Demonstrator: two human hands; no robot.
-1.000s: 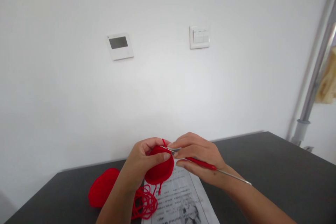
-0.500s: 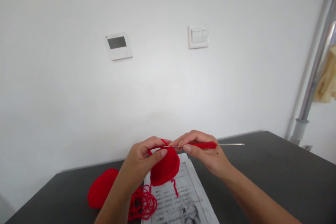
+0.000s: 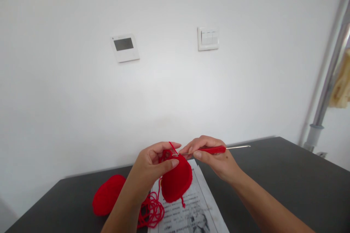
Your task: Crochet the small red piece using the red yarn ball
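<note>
My left hand (image 3: 158, 164) pinches the upper edge of a red crochet piece (image 3: 177, 182), thumb in front, with a strand of yarn running over the index finger. A short yarn tail hangs from the piece's lower edge. In my right hand (image 3: 209, 156) is a crochet hook (image 3: 214, 149) with a red handle and metal at both ends. Its left tip lies at the top edge of the piece, close to my left thumb; the other end points right. The fingers hide part of the shaft.
A ball of red yarn (image 3: 108, 194) and a loose tangle of red yarn (image 3: 153, 211) lie by my left forearm. Printed sheets (image 3: 197, 196) rest on the dark table (image 3: 262, 182). Behind stands a white wall with a panel (image 3: 125, 48) and a light switch (image 3: 208, 39).
The crochet piece has shifted slightly right and lower, and my left thumb with it. The hook has tilted a little, its right end now higher and further left.
</note>
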